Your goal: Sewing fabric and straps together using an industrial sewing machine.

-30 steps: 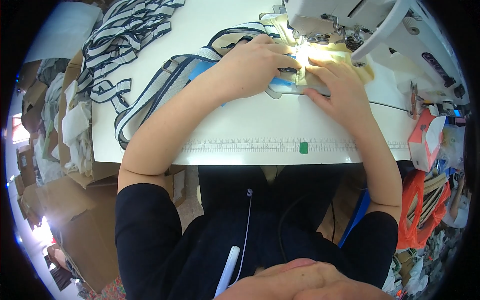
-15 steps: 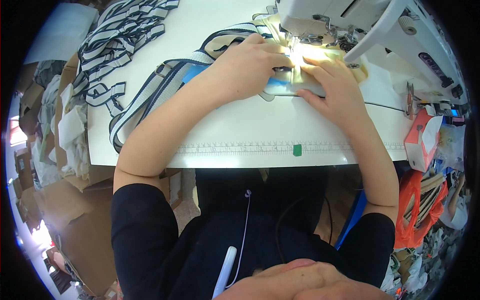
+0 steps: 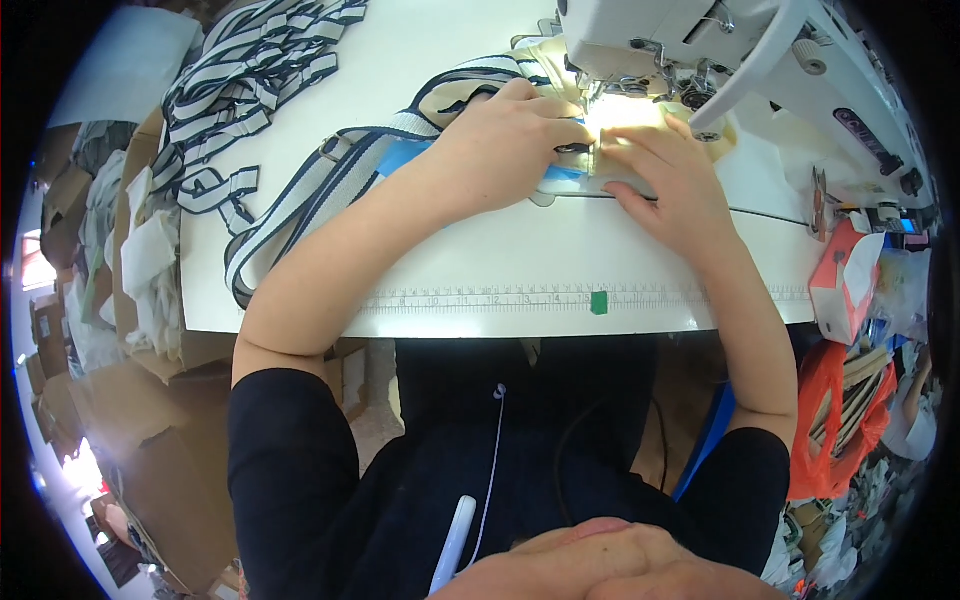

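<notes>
Beneath the lit needle area of a white sewing machine [image 3: 660,30] lies pale yellowish fabric [image 3: 548,62], partly washed out by the lamp. My left hand [image 3: 505,140] rests on the work just left of the needle, its thumb and forefinger stretched toward it; its other fingers are partly hidden. To the right of the needle, my right hand [image 3: 670,180] lies on the fabric with fingers spread. A white-and-navy striped strap [image 3: 350,180] with a metal buckle [image 3: 328,150] loops out beside my left wrist. Blue material [image 3: 400,157] shows under my left forearm.
More striped straps [image 3: 225,100] are heaped at the far left of the white table. A ruler strip [image 3: 460,300] with green tape [image 3: 599,302] follows the front edge. Thread snips [image 3: 820,200], a red box [image 3: 843,280] and a red bag [image 3: 830,430] are at right; cardboard boxes [image 3: 160,480] at left.
The whole view has shifted slightly. The looped strap by my left hand sits a little farther right. Both hands stay on the fabric beside the needle.
</notes>
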A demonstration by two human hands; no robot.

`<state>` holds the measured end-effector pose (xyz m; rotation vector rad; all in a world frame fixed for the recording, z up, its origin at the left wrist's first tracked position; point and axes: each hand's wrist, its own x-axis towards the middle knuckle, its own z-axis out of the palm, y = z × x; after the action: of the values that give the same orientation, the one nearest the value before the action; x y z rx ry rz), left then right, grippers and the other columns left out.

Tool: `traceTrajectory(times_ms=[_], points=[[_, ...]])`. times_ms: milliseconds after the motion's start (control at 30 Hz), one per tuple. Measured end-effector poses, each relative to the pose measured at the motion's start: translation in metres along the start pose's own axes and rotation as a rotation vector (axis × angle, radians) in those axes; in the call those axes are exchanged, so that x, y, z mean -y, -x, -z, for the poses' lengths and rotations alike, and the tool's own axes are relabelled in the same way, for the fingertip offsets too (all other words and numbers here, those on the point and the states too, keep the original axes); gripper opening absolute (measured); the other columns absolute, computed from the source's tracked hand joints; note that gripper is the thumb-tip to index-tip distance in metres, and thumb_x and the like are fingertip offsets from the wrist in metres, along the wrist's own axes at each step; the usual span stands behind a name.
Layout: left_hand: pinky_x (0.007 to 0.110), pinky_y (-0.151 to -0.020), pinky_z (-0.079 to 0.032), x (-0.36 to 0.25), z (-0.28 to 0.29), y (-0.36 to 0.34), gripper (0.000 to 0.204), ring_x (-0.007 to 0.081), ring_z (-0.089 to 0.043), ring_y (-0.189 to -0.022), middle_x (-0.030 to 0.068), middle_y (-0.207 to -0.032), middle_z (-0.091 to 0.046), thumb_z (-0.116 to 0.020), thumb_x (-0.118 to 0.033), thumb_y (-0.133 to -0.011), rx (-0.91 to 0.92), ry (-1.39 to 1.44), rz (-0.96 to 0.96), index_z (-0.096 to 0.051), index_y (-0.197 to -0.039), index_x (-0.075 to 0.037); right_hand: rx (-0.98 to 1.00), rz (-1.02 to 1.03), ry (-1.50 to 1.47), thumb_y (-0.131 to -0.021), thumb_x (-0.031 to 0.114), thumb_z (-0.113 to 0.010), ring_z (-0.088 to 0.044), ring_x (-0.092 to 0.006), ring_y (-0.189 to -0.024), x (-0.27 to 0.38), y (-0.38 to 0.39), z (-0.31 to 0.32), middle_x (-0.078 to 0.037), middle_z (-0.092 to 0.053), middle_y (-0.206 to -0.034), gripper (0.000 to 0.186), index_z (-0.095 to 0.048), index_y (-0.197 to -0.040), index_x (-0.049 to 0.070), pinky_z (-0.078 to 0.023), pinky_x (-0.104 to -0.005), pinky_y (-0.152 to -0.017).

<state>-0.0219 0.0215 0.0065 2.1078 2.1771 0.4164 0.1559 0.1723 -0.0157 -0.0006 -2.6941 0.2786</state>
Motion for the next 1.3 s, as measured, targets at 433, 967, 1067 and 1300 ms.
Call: traceTrajectory(times_ms=[433, 967, 1067, 1300], points=[[0.038, -0.084, -0.054, 0.006, -0.011, -0.007, 0.028, 0.0258, -0.060, -0.103, 0.0107, -0.112, -0.063, -0.062, -0.018, -0.084, -0.176, -0.097, -0.138, -0.066, -0.110, -0.008, 0.027, -0.021, -0.113, -0.078, 0.014, -0.070, -0.059, -0.0234, -0.097, -0.003, -0.002, 0.001, -0.003, -0.061, -0.103, 0.028, -0.063, -0.104, 0.009, -0.043, -0.0378, -0.084], [0.035, -0.083, -0.053, 0.000, -0.005, -0.001, 0.015, 0.0232, -0.061, -0.100, 0.0026, -0.099, -0.068, -0.068, -0.017, -0.085, -0.153, 0.036, -0.014, -0.070, -0.097, -0.009, 0.037, 0.007, -0.054, -0.079, 0.019, -0.070, -0.059, -0.0222, -0.100, 0.004, -0.001, 0.002, -0.003, -0.064, -0.115, 0.030, -0.067, -0.107, 0.009, -0.043, -0.0381, -0.090], [0.035, -0.078, -0.054, 0.003, -0.013, -0.003, 0.013, 0.0228, -0.062, -0.095, 0.0013, -0.097, -0.068, -0.067, -0.020, -0.085, -0.215, -0.001, -0.027, -0.070, -0.094, -0.011, 0.028, 0.018, 0.000, -0.080, 0.021, -0.069, -0.059, -0.0219, -0.100, 0.003, 0.001, 0.001, -0.003, -0.064, -0.115, 0.029, -0.067, -0.106, 0.008, -0.042, -0.0375, -0.090], [0.034, -0.079, -0.054, 0.005, -0.019, -0.011, 0.012, 0.0230, -0.063, -0.094, 0.0024, -0.099, -0.069, -0.070, -0.016, -0.081, -0.325, -0.030, -0.061, -0.071, -0.090, -0.008, 0.048, -0.022, 0.008, -0.082, 0.025, -0.068, -0.058, -0.0204, -0.103, -0.002, -0.001, 0.001, -0.002, -0.064, -0.117, 0.029, -0.068, -0.106, 0.008, -0.041, -0.0386, -0.091]])
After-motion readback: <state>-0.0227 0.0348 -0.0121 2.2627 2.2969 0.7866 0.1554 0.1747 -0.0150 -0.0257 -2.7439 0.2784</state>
